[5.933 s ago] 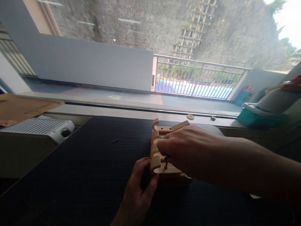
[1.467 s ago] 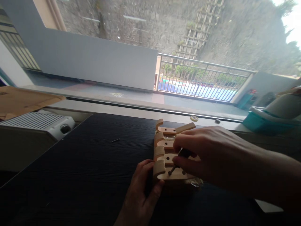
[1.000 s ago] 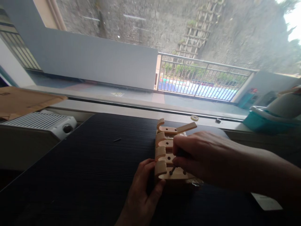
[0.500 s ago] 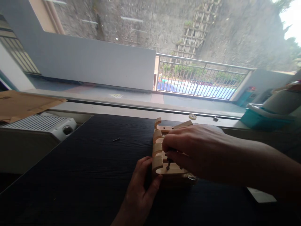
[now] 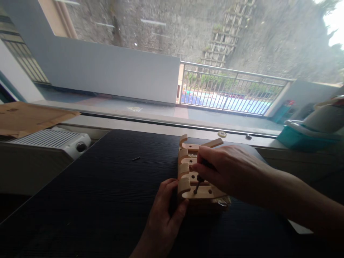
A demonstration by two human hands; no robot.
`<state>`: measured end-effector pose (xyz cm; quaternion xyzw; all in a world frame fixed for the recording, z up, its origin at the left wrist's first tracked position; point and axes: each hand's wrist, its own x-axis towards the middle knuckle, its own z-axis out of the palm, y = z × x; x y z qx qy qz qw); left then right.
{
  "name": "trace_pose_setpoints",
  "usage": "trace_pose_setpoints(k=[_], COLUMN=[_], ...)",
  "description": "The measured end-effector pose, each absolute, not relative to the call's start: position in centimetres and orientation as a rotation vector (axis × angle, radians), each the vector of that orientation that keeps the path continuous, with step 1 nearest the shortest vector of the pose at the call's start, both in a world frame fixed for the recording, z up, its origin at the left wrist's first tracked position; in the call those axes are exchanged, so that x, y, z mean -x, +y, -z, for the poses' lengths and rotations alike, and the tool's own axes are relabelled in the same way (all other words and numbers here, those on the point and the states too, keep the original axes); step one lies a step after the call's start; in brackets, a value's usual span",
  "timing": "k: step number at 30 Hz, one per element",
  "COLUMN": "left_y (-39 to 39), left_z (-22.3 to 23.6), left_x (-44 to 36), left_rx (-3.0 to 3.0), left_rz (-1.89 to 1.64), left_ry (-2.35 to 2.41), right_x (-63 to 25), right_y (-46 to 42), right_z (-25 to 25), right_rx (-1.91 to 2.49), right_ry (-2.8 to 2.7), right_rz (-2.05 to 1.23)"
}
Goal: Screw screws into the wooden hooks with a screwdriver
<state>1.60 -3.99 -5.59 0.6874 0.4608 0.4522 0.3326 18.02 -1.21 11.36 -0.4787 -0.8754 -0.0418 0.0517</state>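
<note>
A wooden rack with several curved hooks (image 5: 203,193) lies on the dark table (image 5: 107,182), small dark holes along its slats. My left hand (image 5: 165,211) grips its near left corner, thumb in front and fingers along the side. Closed around the dark handle of a screwdriver (image 5: 198,184), my right hand (image 5: 219,165) is above the slats. The screwdriver's tip meets a hole or screw in the nearest hook; my fingers cover most of the handle. A thin dark screw (image 5: 135,158) lies on the table, left of the rack.
A white slatted appliance (image 5: 53,143) with cardboard (image 5: 34,116) on top stands at the left. A tape roll (image 5: 221,134) and a small dark object (image 5: 248,137) sit on the window sill. At the right is a teal basket (image 5: 299,136).
My right hand has turned and lifted a little, baring more of the slats and the screwdriver. My left hand keeps its hold. The whole view has shifted slightly.
</note>
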Motion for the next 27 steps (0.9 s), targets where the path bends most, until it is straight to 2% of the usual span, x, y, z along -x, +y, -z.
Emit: trace_pose_setpoints(k=[9, 22, 27], left_y=[-4.1, -3.9, -3.9], left_z=[5.2, 5.3, 5.4], left_x=[-1.5, -1.5, -1.6], left_rx=[-1.772, -1.809, -1.774], left_rz=[-1.133, -1.141, -1.134], left_ry=[1.215, 1.197, 1.196], right_x=[-18.9, -17.9, -18.2], right_y=[-1.2, -0.9, -1.3], right_z=[-13.5, -12.8, -14.4], right_rx=[1.137, 1.336, 1.309], right_ry=[-2.968, -2.894, -2.928], right_rz=[-0.139, 0.157, 0.071])
